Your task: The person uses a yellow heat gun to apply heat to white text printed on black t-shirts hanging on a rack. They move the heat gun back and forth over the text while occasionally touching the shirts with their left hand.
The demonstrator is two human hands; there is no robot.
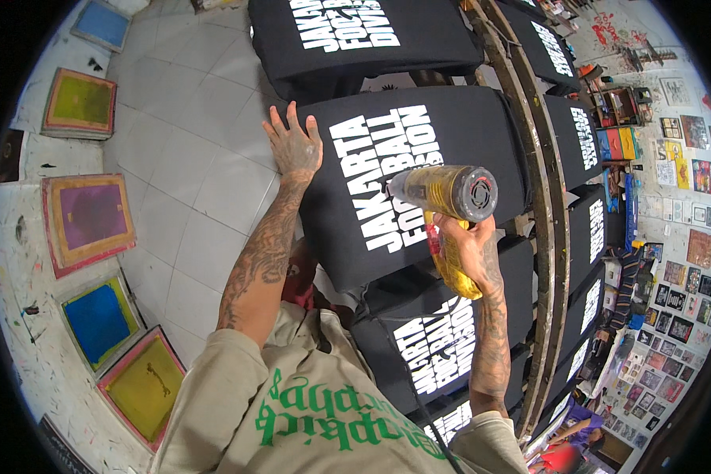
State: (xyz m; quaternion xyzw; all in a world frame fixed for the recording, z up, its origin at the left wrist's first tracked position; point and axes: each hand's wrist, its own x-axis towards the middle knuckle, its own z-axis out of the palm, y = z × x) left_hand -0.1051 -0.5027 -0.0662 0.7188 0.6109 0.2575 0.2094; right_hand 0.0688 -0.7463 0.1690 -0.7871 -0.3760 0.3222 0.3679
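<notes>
"While we study the middle board, what do we see covering it?"

"Black cloth (490,134), matte and drawn smooth into a rounded rectangle, with blocky white lettering (354,166) across it. Over it we see the heat gun (430,188): a smooth cylindrical barrel, dark grey and yellow, with a round vented back end and a yellow handle (453,265)."

"How does it sit in the grip?"

"We see the right hand (475,246) clasped round the handle, just beside the vented end; the barrel lies beyond the knuckles, reaching left across the lettering. The left hand (295,150) is unclenched, fingers spread at the cloth's left edge, probably resting on it, though from overhead we can't be certain."

"What escapes us?"

"The barrel hides some letters, and its mouth faces away from us. Part of the right hand's grasp is concealed too. Farther off, another black-covered board (442,43) is cut by the upper edge."
</notes>
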